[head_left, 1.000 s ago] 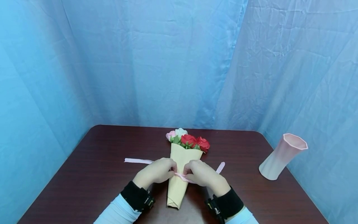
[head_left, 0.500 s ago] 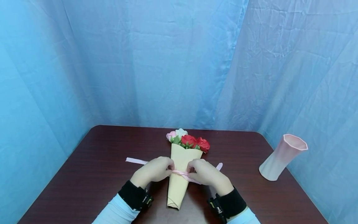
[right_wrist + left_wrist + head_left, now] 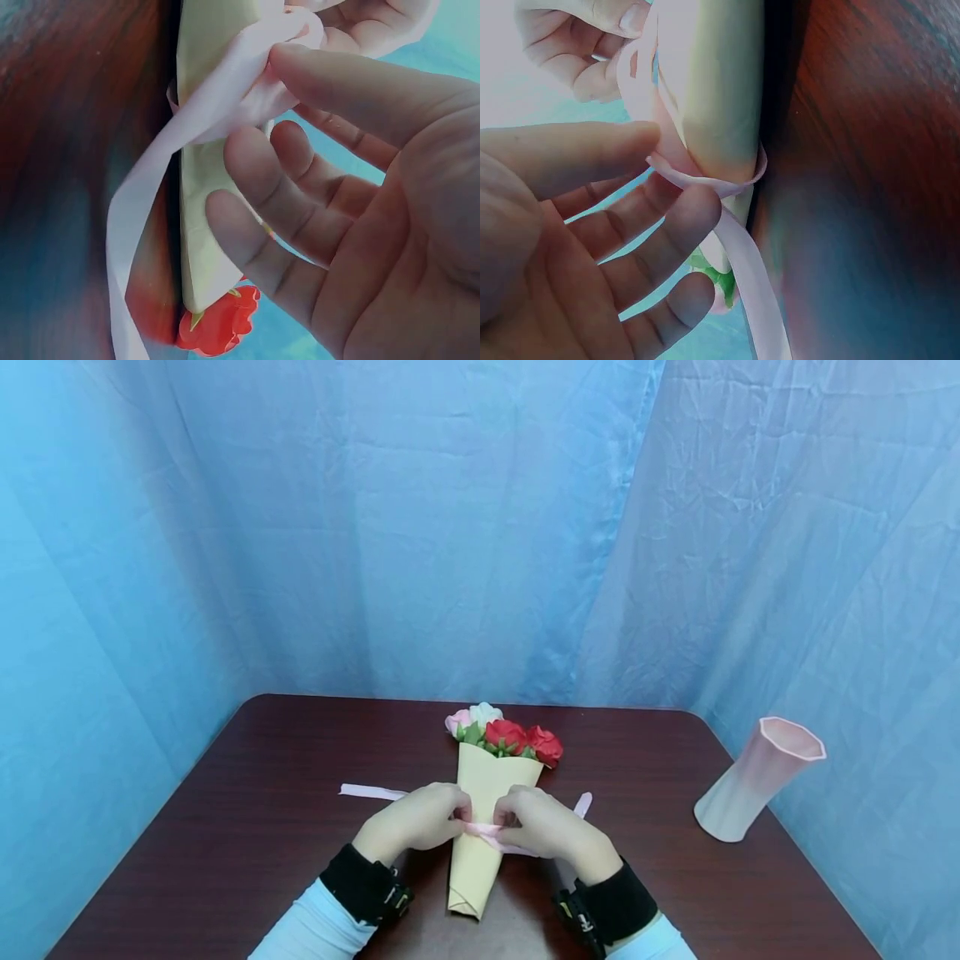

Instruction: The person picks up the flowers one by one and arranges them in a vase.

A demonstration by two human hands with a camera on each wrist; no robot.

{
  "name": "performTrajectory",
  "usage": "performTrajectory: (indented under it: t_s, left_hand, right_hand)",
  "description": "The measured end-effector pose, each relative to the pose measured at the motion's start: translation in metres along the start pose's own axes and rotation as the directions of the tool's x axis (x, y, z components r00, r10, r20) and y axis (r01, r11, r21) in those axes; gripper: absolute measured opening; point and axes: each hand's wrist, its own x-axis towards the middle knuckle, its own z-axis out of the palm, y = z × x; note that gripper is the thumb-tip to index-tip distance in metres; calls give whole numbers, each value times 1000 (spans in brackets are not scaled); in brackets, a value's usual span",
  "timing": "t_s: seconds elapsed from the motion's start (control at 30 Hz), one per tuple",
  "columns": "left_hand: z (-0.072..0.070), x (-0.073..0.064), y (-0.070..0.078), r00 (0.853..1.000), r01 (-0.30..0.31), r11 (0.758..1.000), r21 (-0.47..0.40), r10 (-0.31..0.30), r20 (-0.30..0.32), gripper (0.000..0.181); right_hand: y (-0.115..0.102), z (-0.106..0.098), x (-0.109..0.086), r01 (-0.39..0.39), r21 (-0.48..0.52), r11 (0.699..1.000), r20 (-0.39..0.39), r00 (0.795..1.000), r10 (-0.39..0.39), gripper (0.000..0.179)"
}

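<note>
A bouquet of artificial roses in cream wrapping paper (image 3: 474,872) lies on the table, its red roses (image 3: 507,737) pointing away from me. Around the paper's middle runs a pink ribbon (image 3: 483,832), crossed at the front. My left hand (image 3: 420,817) pinches the ribbon at the wrap's left side; in the left wrist view its thumb (image 3: 592,150) meets it while the other fingers spread loosely. From the right, my right hand (image 3: 547,825) pinches a ribbon loop (image 3: 255,64) between thumb and a partly hidden index finger.
A pink-and-white vase (image 3: 753,785) stands at the table's right side. The ribbon's left tail (image 3: 371,792) and right tail (image 3: 583,804) stick out past the hands. Blue curtains (image 3: 450,527) surround the dark wooden table (image 3: 300,752).
Both hands spread slightly apart half a second ago and are now closer together again. The ribbon's two tails have drawn a little inward. The bouquet and vase stay put.
</note>
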Motion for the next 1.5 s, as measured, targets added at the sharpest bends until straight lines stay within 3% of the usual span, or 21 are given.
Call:
performTrajectory:
  t_s: [0.17, 0.4, 0.67, 0.9, 1.1, 1.27, 1.37, 1.5]
  left_hand:
    - [-2, -1, -1, 1000, 14, 998, -63, -14, -10, 14]
    - [-3, -3, -3, 1000, 19, 996, -83, -21, -22, 13]
    - [-2, -2, -5, 1000, -14, 996, -87, 15, 12, 14]
    - [-2, -4, -4, 999, -38, 998, -54, 40, 27, 15]
    - [-4, -6, -5, 999, 8, 996, -90, -4, 44, 18]
    - [-5, -6, -6, 999, 22, 994, -112, -19, 27, 22]
    - [-4, -6, -7, 1000, 3, 993, -120, -1, 14, 23]
    - [-4, -4, -7, 1000, -17, 992, -126, 17, -4, 23]
  right_hand:
    - [2, -2, 1, -17, 60, 998, 9, 1000, 17, 14]
    - [7, -4, -2, -53, 153, 987, 29, 998, 49, 17]
    - [8, -6, -2, -59, 215, 975, 47, 998, 50, 11]
    - [8, -5, -2, -82, 220, 972, 63, 996, 69, 13]
    - [8, -6, -3, -113, 207, 972, 75, 992, 100, 11]
    - [8, -7, -5, -112, 240, 964, 92, 992, 92, 9]
    - [8, -7, -6, -110, 286, 952, 113, 990, 81, 19]
    - [6, -8, -6, -103, 296, 950, 122, 990, 69, 12]
